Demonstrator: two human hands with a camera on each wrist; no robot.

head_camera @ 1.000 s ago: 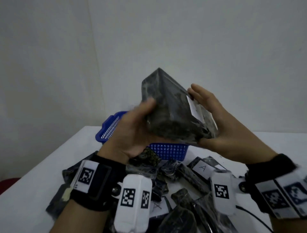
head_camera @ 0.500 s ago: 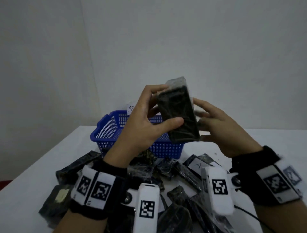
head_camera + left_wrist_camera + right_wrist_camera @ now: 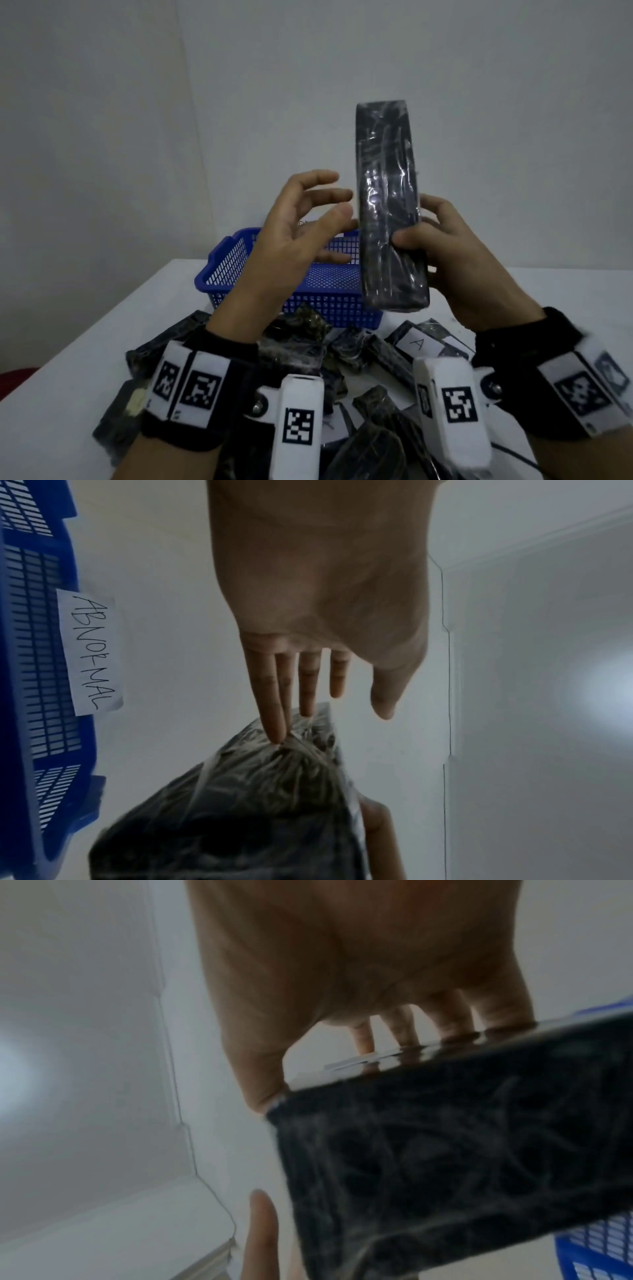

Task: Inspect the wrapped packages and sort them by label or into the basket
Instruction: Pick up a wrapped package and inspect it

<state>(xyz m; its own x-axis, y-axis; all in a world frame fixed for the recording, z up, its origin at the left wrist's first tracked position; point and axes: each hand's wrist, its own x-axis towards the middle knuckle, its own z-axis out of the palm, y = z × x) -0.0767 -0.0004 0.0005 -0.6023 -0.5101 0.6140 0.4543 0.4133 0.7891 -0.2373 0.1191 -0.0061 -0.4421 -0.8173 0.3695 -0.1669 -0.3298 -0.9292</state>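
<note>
A long, dark package wrapped in clear film (image 3: 388,205) is held upright above the table, in front of the blue basket (image 3: 236,263). It is gripped near its lower half by the right hand (image 3: 459,260), with the thumb laid across the near face and the fingers curled round the far side; in the right wrist view the fingers (image 3: 448,1015) are seen pressed against the film on the package's flat side. The left hand (image 3: 291,240) is held just beside the package with its fingers spread and nearly straight, gripping nothing. In the left wrist view, the tips of the straight fingers (image 3: 274,696) are seen touching the crinkled film at the package's edge (image 3: 274,791).

The basket is set on a white table (image 3: 85,359) near a grey wall. A paper slip reading "ABNORMAL" (image 3: 90,653) is fixed to its rim. Whether anything lies inside the basket cannot be told.

A heap of other dark wrapped packages (image 3: 301,346) is spread on the table between the basket and the person. One of them, to the right of the heap, bears a white label marked "A" (image 3: 417,344). Black straps with white coded tags are worn on both wrists (image 3: 191,383).
</note>
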